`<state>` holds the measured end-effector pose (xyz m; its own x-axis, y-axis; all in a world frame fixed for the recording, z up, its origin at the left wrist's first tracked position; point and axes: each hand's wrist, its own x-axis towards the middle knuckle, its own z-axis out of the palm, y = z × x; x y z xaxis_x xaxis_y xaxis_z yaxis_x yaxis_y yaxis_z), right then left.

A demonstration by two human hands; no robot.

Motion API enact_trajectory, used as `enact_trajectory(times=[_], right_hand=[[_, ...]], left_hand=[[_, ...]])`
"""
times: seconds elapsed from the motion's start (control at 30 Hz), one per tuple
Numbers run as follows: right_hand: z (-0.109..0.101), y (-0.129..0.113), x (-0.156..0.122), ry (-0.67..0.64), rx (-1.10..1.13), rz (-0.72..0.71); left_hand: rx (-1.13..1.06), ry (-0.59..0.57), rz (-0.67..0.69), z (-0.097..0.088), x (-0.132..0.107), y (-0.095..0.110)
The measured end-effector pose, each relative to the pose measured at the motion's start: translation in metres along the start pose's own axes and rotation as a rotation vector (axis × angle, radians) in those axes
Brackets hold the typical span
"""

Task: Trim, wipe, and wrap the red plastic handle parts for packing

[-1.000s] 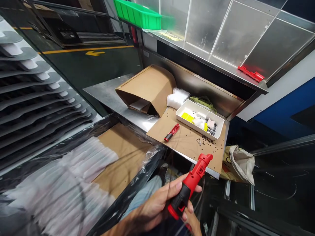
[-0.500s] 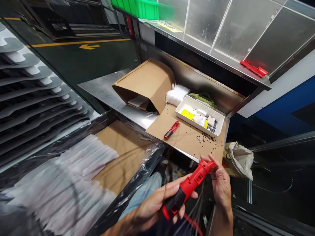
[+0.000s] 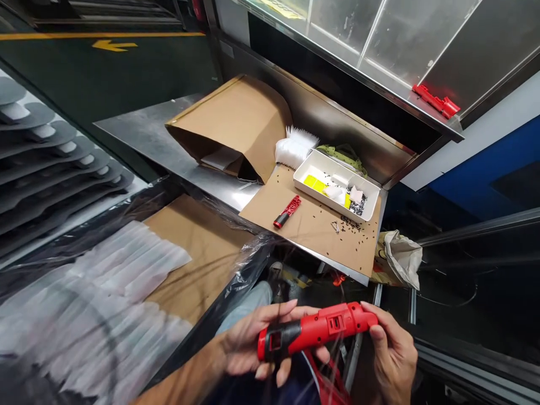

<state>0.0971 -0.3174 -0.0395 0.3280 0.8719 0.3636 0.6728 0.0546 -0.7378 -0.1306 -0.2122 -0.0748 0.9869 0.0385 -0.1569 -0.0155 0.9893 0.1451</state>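
At the bottom of the view, just over the lap: red power tool held level in both hands, below the front edge of the bench.
Left hand is wrapped round the black grip end, thumb on top, fingers curled under. Closed firmly on it.
Right hand is on the red nose end, fingertips pinching the tip, palm off the body. Narrow grip, partly closed.
Step in hand, as I read it: handling or checking the nose end while the left hand steadies the body. Any work at that tip calls for the left hand to hold the grip rigid and the right to act with its fingertips only. Can't tell if a bit is fitted.
Thin dark cables cross in front of the tool; they could snag.
Left of the hands: plastic-wrapped box with white pieces laid on brown card.
Further out, on the cardboard sheet: a small red driver, well apart from both hands, and loose black screws.
Behind those: white tray with yellow and white bits and more screws.
Far end: curled brown cardboard on the steel bench, red clip on the shelf above.
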Motion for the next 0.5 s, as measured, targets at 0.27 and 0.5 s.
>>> enact_trajectory(times=[0.27, 0.5], right_hand=[[-0.001, -0.002, 0.001, -0.039, 0.025, 0.012], [0.004, 0.004, 0.009, -0.084, 0.053, 0.12]], left_hand=[[0.093, 0.035, -0.011, -0.013, 0.0, -0.004], [0.137, 0.164, -0.002, -0.01, -0.009, -0.008]])
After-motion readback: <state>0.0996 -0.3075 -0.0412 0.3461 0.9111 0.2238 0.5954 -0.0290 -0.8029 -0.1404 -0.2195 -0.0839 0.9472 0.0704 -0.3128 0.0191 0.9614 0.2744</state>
